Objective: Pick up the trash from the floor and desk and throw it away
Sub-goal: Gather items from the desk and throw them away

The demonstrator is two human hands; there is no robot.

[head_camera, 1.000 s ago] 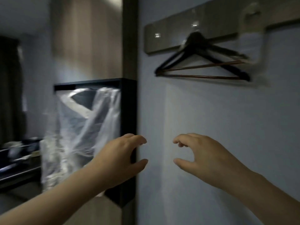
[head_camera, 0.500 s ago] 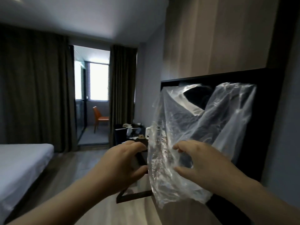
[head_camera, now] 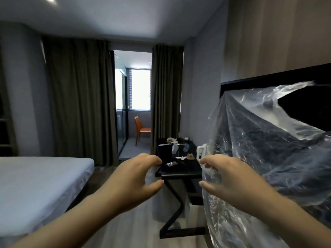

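Observation:
Straight ahead stands a black desk (head_camera: 179, 171) with several scraps of trash on it: a crumpled silvery wrapper (head_camera: 171, 164), a white scrap (head_camera: 180, 158), a brown piece (head_camera: 190, 156) and a clear plastic cup (head_camera: 174, 149). A large clear plastic bag (head_camera: 268, 149) hangs over a black frame at the right. My left hand (head_camera: 136, 178) is raised in front of the desk's left edge, fingers curved, thumb apart, holding nothing. At the same height, my right hand (head_camera: 231, 178) holds nothing, its fingertips by the bag's left edge; I cannot tell whether they touch it.
A bed with a white sheet (head_camera: 35, 185) fills the left. Dark curtains (head_camera: 78, 101) line the far wall, with a gap onto a balcony and an orange chair (head_camera: 141, 130). Wooden floor (head_camera: 129, 230) runs between bed and desk.
My view has swung left, from the wall with the hangers to the room. The bag has slid to the right of the view and the desk has come into sight. Both hands keep their pose.

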